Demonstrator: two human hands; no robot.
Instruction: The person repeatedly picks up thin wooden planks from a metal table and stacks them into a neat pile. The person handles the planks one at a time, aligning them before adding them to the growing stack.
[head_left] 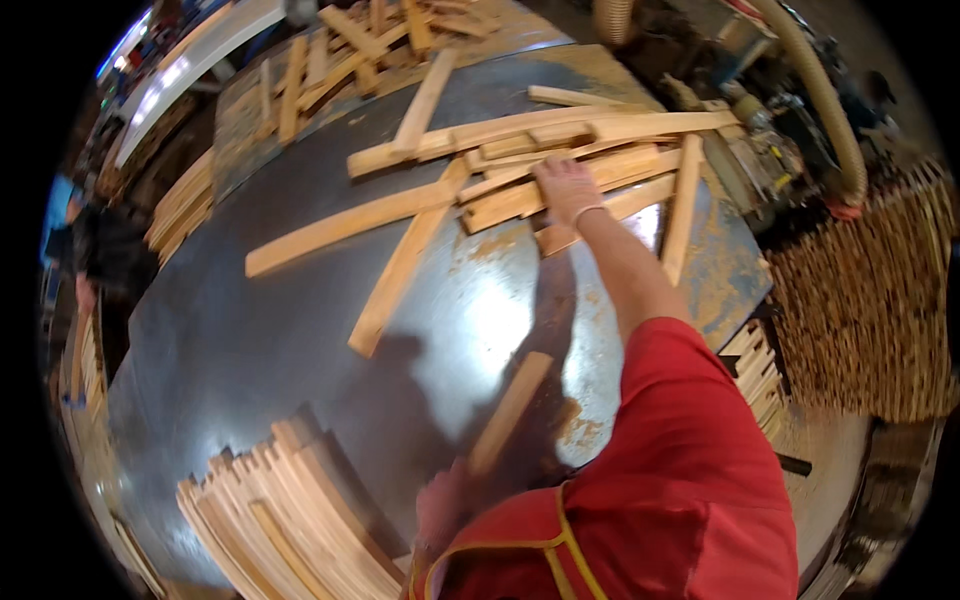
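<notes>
At the bottom, my left hand [440,507], blurred, is closed round the near end of a short wooden slat [512,412], which points away over the metal table. Stretched far forward, my right hand [568,188] lies on a loose pile of pale wooden slats, its fingers curled over a curved slat [503,207]; the fingertips are partly hidden. Left of this hand, a long slat [350,230] and a slanting slat [405,285] stick out of the pile toward me. Another slat [683,208] lies across the pile's right end.
A neat stack of curved slats [290,510] sits at the table's lower left. More wood pieces [350,55] are heaped at the far end. Sawdust dusts the metal table [240,350]. Beyond its right edge are a ribbed hose [835,110] and a large wood stack [865,300]. Another person [100,250] stands at left.
</notes>
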